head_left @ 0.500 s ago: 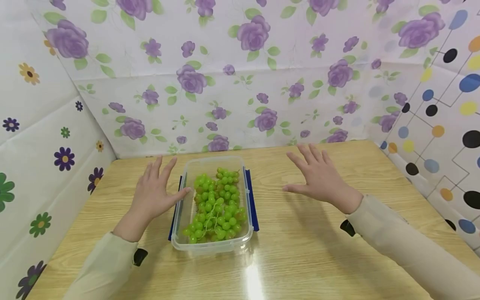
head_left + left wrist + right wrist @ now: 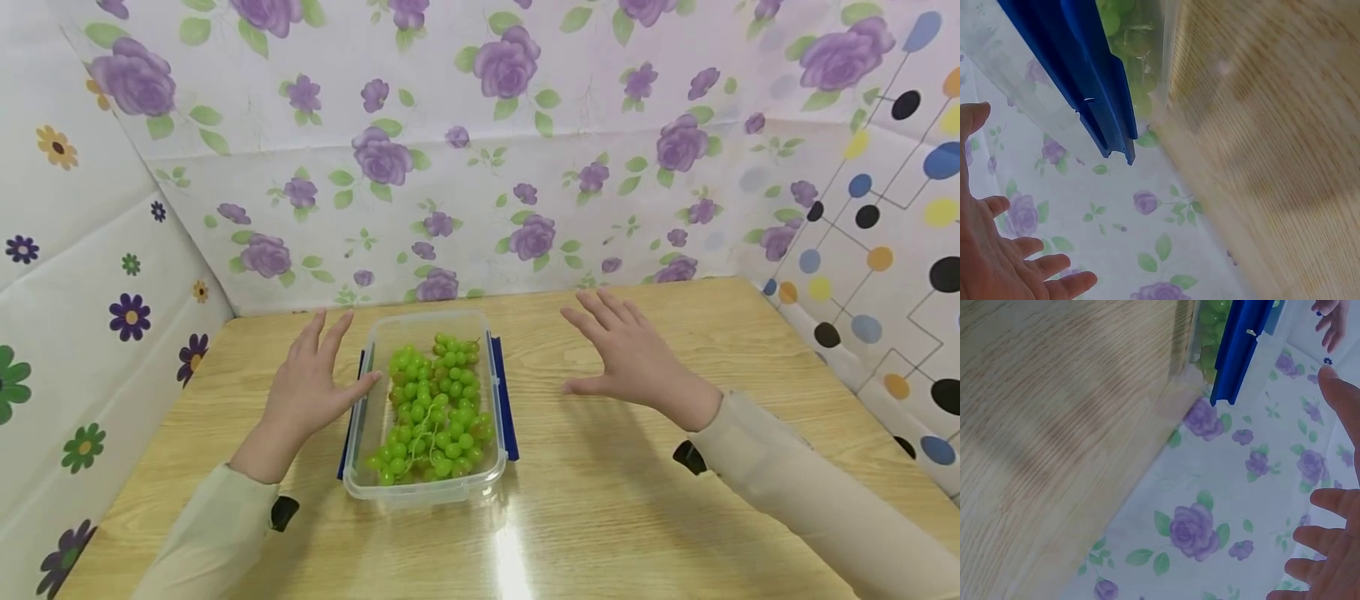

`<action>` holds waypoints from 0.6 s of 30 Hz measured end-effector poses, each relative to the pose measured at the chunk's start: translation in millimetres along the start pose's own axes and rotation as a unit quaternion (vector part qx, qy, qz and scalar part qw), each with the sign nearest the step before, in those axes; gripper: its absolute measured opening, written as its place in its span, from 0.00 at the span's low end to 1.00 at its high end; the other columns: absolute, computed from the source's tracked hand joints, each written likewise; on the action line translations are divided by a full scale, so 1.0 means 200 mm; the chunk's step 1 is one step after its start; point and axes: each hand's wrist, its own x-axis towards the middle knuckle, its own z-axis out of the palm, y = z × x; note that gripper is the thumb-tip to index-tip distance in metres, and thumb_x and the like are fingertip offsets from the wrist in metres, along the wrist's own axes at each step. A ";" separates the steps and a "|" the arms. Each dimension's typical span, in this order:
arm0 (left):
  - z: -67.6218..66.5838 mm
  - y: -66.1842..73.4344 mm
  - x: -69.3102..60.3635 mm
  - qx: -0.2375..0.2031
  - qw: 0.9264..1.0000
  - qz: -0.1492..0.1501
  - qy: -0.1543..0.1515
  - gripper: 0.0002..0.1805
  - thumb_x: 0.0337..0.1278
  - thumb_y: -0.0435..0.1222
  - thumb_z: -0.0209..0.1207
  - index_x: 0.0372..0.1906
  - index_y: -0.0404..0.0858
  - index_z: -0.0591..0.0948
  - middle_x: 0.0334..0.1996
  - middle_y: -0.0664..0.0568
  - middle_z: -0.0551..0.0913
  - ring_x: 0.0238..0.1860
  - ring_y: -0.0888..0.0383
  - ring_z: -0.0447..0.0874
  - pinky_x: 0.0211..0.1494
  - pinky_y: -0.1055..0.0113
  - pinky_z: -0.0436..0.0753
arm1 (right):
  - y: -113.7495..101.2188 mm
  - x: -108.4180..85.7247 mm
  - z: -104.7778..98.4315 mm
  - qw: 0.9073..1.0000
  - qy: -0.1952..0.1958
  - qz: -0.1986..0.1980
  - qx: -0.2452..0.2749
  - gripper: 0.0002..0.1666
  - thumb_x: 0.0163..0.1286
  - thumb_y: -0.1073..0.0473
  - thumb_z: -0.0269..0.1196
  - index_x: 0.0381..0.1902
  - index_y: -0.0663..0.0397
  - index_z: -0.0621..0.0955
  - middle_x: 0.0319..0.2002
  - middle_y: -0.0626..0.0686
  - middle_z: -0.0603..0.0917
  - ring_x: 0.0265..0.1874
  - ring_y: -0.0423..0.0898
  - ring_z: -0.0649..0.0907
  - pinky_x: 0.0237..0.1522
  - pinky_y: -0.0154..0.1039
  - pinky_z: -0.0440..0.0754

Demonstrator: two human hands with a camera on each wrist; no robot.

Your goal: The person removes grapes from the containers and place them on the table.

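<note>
Shifting slightly inward with right hand (image 2: pixel 637 358), barely moving left hand (image 2: pixel 300 396) | spreading fingers wide on both, gripping nothing | seeing clear container (image 2: pixel 420 493) of grapes (image 2: pixel 431 408) sitting on counter (image 2: pixel 615 517), between hands, nearer left | expecting stiff, slick, lightish box, soft bruisable load | favouring long walls under rim, avoiding blue flaps (image 2: pixel 505 400), probably swinging loose

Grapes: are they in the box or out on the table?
In: the head view shows the green grapes lying within the rim of the clear box.
</note>
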 end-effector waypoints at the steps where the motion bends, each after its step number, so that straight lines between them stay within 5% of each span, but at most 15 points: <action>1: 0.00 0.00 0.00 -0.002 1.000 0.000 0.001 0.47 0.56 0.55 0.60 0.75 0.43 0.53 0.72 0.31 0.48 0.67 0.28 0.53 0.56 0.30 0.65 | 0.00 0.00 0.00 1.000 0.004 -0.004 0.000 0.59 0.48 0.30 0.68 0.70 0.57 0.64 0.71 0.64 0.60 0.70 0.65 0.57 0.65 0.65 0.58; 18: 0.00 0.03 0.00 -0.068 0.996 -0.037 -0.035 0.48 0.56 0.51 0.62 0.75 0.42 0.51 0.72 0.31 0.49 0.68 0.29 0.52 0.57 0.31 0.65 | -0.03 0.05 -0.06 0.996 0.049 -0.043 0.057 0.53 0.49 0.39 0.73 0.67 0.58 0.68 0.66 0.65 0.67 0.65 0.64 0.66 0.63 0.62 0.64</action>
